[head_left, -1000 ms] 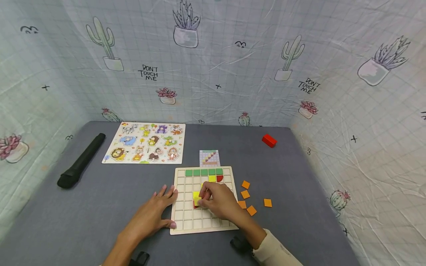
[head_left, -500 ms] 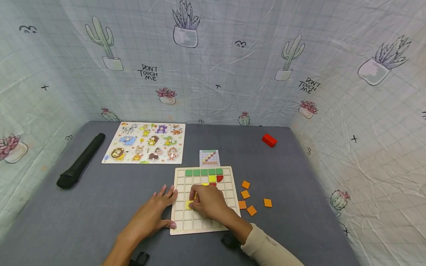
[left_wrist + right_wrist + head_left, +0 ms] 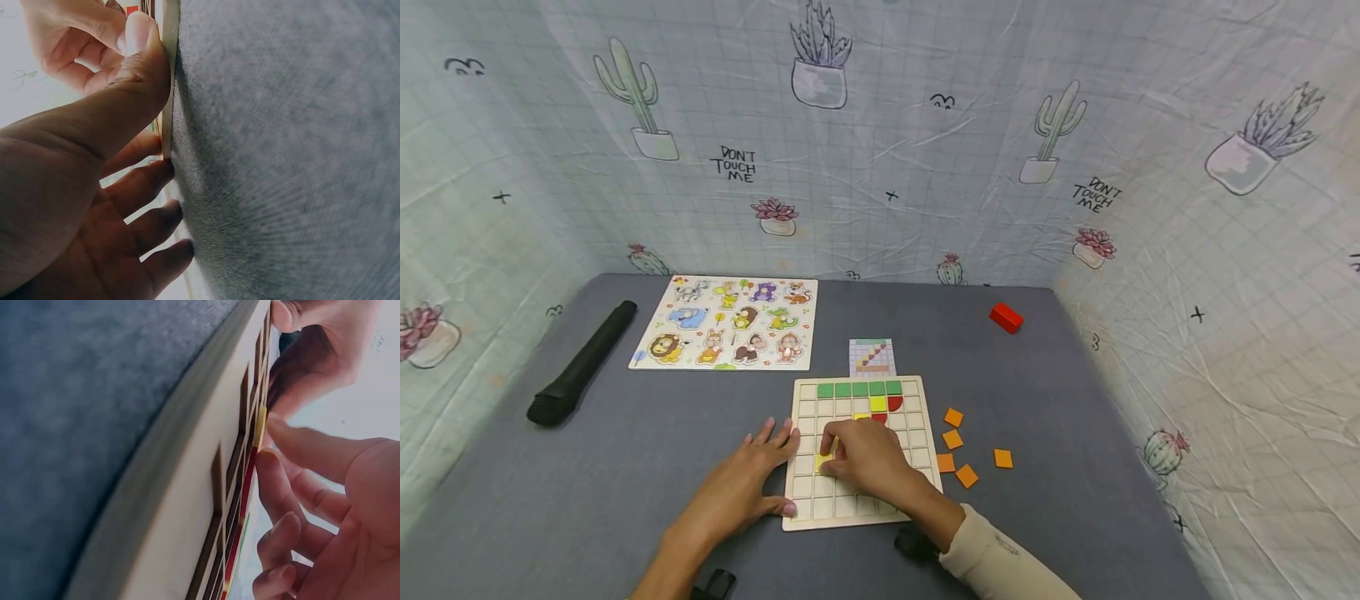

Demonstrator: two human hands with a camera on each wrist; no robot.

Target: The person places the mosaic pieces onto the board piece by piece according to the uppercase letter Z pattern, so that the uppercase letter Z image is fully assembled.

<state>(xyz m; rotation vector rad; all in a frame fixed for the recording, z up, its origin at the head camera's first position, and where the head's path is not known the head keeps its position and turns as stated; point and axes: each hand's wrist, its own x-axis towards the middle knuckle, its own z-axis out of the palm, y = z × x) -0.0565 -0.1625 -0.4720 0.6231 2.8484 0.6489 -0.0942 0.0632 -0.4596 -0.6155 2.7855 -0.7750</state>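
A wooden grid board (image 3: 842, 506) lies on the grey table in the head view. My left hand (image 3: 748, 471) rests along its left edge, thumb near the lower corner and the other fingers spread higher up. With thumb and index finger, my right hand (image 3: 872, 458) pinches a yellow square tile (image 3: 821, 461) at a cell in the board's left half. In the right wrist view that yellow tile (image 3: 260, 427) sits at the grid surface, beside a red piece (image 3: 248, 481). Green tiles (image 3: 860, 388) line the top row. Part of the yellow and red diagonal is hidden under my right hand.
Several orange square tiles (image 3: 966, 476) lie right of the board. A pattern card (image 3: 872, 357) touches its far edge. Farther off are an animal puzzle board (image 3: 726, 323), a black microphone-shaped object (image 3: 583, 365) and a red block (image 3: 1006, 317).
My right hand has moved left across the board, bringing the yellow tile from beside the red piece to a cell farther left. My left hand has stayed in place.
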